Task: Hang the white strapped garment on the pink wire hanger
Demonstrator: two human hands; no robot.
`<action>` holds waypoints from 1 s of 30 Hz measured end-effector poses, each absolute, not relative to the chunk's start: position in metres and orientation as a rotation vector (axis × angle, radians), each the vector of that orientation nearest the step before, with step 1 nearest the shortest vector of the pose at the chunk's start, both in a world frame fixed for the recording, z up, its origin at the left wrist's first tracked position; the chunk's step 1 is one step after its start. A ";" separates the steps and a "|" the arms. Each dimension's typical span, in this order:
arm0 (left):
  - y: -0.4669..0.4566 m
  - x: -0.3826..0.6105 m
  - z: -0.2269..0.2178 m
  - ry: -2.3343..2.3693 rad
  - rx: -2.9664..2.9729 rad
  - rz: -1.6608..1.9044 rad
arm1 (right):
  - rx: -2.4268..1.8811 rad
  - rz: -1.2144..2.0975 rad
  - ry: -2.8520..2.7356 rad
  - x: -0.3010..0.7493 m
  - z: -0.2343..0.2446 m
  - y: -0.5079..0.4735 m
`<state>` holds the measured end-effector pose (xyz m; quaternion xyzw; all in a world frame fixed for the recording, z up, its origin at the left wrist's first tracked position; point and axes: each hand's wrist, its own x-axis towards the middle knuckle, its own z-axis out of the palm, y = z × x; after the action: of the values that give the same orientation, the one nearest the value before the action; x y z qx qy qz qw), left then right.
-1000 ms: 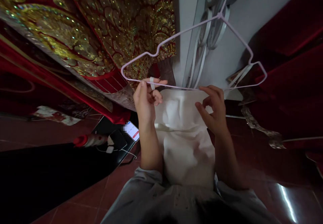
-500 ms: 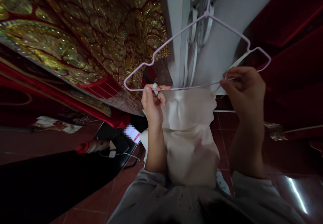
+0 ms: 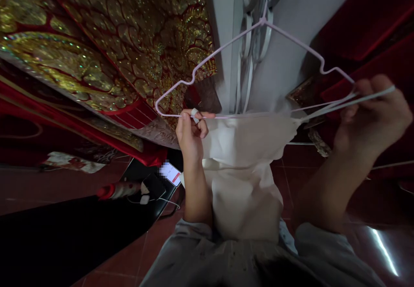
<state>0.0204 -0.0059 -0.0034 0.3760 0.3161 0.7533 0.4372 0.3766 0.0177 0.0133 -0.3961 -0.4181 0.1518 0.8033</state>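
Note:
A pale lilac wire hanger (image 3: 226, 45) hangs in front of me from its hook above. My left hand (image 3: 190, 134) pinches the hanger's bottom bar near its left end, together with the top edge of a white garment (image 3: 242, 166) that droops below the bar. My right hand (image 3: 371, 119) is closed on the garment's thin white strap (image 3: 326, 108), which is stretched out to the right past the hanger's right shoulder.
Red fabric with gold sequin embroidery (image 3: 106, 54) hangs at the upper left. A white wall with metal scrollwork (image 3: 255, 41) stands behind the hanger. Dark red cloth (image 3: 378, 24) fills the right. On the tiled floor lie a phone (image 3: 170, 173) and a charger (image 3: 144, 196).
My right hand went from the middle of the bar to the hanger's right end and drew the strap out to the right. The left hand stayed where it was.

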 end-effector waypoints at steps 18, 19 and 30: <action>-0.010 -0.027 -0.033 1.246 0.938 2.485 | -1.130 0.330 -1.615 0.256 -0.015 -0.038; -0.009 -0.035 -0.031 1.269 1.000 2.493 | -1.114 0.325 -1.616 0.256 -0.016 -0.038; 0.010 -0.038 0.063 1.029 1.831 1.571 | -1.067 0.285 -1.606 0.254 -0.023 -0.031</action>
<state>-0.0383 0.0097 0.0634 0.6746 0.3790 0.5791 0.2566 0.2542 -0.0309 -0.0230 -0.4532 -0.6818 0.1210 0.5614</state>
